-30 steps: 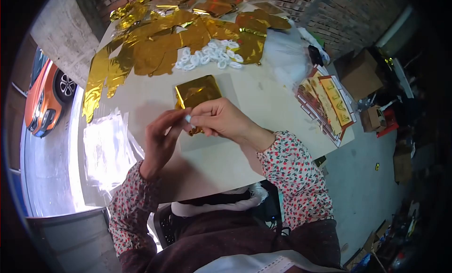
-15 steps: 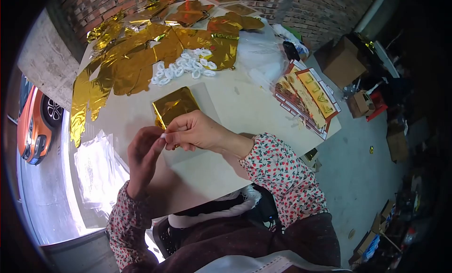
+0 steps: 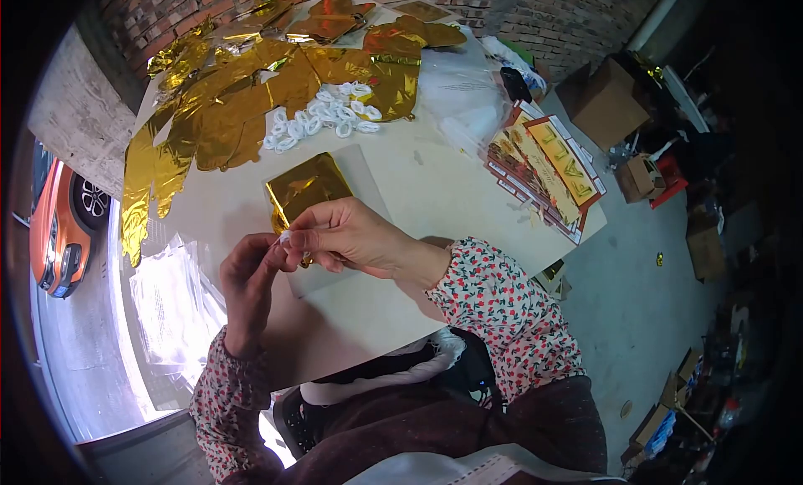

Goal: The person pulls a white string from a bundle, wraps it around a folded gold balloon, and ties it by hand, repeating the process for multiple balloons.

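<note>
My left hand (image 3: 249, 272) and my right hand (image 3: 351, 241) meet over the near part of the table, fingers pinched together. Between their fingertips is a small white coil (image 3: 285, 237), mostly covered by the fingers. It resembles the loose white coils (image 3: 322, 115) heaped farther back. Just beyond my hands, a folded gold foil piece (image 3: 308, 186) lies on a clear plastic bag (image 3: 361, 184). The near end of the foil is partly hidden behind my fingers.
Gold foil sheets (image 3: 234, 109) spread over the table's (image 3: 435, 184) far left. Clear plastic bags (image 3: 460, 96), a black phone-like object (image 3: 515, 84) and printed cards (image 3: 548, 169) are at the right. More plastic bags (image 3: 171, 309) lie left. Cardboard boxes (image 3: 611, 104) stand beyond the table.
My left hand has shifted slightly left and down, its fingertips still meeting my right hand's. A bit more of the white coil shows. The whole view has moved a little.
</note>
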Action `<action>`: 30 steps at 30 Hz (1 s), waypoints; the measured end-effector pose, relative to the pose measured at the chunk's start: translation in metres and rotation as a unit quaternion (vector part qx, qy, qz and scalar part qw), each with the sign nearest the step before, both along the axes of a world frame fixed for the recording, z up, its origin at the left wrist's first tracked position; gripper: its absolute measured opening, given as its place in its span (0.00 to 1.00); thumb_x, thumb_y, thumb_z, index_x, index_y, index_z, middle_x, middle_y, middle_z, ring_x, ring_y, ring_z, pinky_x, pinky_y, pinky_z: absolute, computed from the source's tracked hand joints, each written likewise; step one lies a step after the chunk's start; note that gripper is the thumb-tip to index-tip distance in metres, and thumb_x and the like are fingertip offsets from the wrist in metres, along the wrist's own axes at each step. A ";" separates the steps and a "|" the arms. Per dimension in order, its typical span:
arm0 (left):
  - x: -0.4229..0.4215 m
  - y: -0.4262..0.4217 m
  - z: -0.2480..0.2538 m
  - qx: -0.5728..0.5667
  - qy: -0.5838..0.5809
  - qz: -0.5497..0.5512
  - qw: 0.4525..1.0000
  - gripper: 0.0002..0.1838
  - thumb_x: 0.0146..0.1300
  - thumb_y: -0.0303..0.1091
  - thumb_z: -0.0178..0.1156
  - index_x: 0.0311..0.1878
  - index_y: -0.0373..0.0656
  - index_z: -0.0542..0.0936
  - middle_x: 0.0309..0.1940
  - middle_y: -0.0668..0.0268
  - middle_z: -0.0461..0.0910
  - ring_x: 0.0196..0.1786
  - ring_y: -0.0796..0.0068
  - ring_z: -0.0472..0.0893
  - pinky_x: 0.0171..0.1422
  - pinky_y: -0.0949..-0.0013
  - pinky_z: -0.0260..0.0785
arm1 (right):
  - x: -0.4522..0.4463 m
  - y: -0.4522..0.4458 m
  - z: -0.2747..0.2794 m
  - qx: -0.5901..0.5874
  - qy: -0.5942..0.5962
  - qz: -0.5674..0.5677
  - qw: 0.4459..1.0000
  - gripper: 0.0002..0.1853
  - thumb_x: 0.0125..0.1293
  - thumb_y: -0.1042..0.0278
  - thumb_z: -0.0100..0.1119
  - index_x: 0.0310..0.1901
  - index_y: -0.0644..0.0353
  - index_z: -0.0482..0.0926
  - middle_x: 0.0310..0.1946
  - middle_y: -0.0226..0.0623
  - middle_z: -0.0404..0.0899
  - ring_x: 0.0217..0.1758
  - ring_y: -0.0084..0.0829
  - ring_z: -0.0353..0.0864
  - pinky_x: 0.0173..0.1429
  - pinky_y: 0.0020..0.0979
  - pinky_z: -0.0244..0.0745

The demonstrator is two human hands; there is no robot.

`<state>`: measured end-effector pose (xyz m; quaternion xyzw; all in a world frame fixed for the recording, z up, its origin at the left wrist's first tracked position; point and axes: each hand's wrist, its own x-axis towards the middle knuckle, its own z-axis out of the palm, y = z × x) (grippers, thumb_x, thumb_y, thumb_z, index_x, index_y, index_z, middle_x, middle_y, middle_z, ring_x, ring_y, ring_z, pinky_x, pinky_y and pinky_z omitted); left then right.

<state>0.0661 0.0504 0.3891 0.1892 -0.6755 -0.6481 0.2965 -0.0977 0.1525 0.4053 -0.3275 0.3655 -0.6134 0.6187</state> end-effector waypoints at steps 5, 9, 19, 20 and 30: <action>0.002 0.000 0.000 0.000 0.009 0.001 1.000 0.09 0.64 0.29 0.57 0.43 0.32 0.76 0.33 0.64 0.80 0.34 0.79 0.78 0.43 0.76 0.71 | -0.001 0.002 0.006 -0.001 0.002 0.000 1.000 0.09 0.65 0.67 0.58 0.41 0.64 0.78 0.30 0.35 0.82 0.18 0.12 0.69 0.20 0.13 0.60; 0.000 0.005 0.007 0.023 0.024 -0.022 0.999 0.13 0.64 0.27 0.56 0.49 0.31 0.74 0.36 0.62 0.79 0.38 0.76 0.78 0.46 0.74 0.71 | -0.002 0.002 0.005 0.005 0.021 -0.018 1.000 0.09 0.65 0.67 0.58 0.41 0.64 0.78 0.31 0.34 0.82 0.18 0.12 0.69 0.20 0.13 0.60; 0.000 -0.006 -0.001 0.189 0.075 -0.098 0.974 0.16 0.68 0.31 0.53 0.55 0.33 0.72 0.35 0.65 0.78 0.37 0.79 0.77 0.45 0.74 0.70 | -0.002 0.002 0.001 0.046 -0.007 -0.041 0.998 0.07 0.66 0.69 0.55 0.41 0.63 0.78 0.31 0.33 0.82 0.19 0.11 0.70 0.22 0.13 0.63; 0.000 -0.005 -0.001 0.193 0.061 -0.091 0.975 0.13 0.67 0.30 0.54 0.51 0.34 0.74 0.34 0.66 0.79 0.35 0.80 0.77 0.43 0.75 0.70 | -0.002 0.002 0.002 0.046 -0.013 -0.035 0.998 0.07 0.66 0.69 0.56 0.41 0.63 0.78 0.31 0.33 0.82 0.19 0.12 0.70 0.22 0.13 0.63; -0.003 -0.011 -0.013 0.187 0.063 -0.049 0.979 0.11 0.66 0.30 0.55 0.46 0.32 0.77 0.36 0.62 0.80 0.37 0.78 0.79 0.42 0.74 0.72 | 0.008 -0.001 -0.004 0.004 0.024 -0.076 0.997 0.10 0.67 0.70 0.52 0.46 0.67 0.75 0.33 0.36 0.79 0.16 0.15 0.65 0.20 0.15 0.57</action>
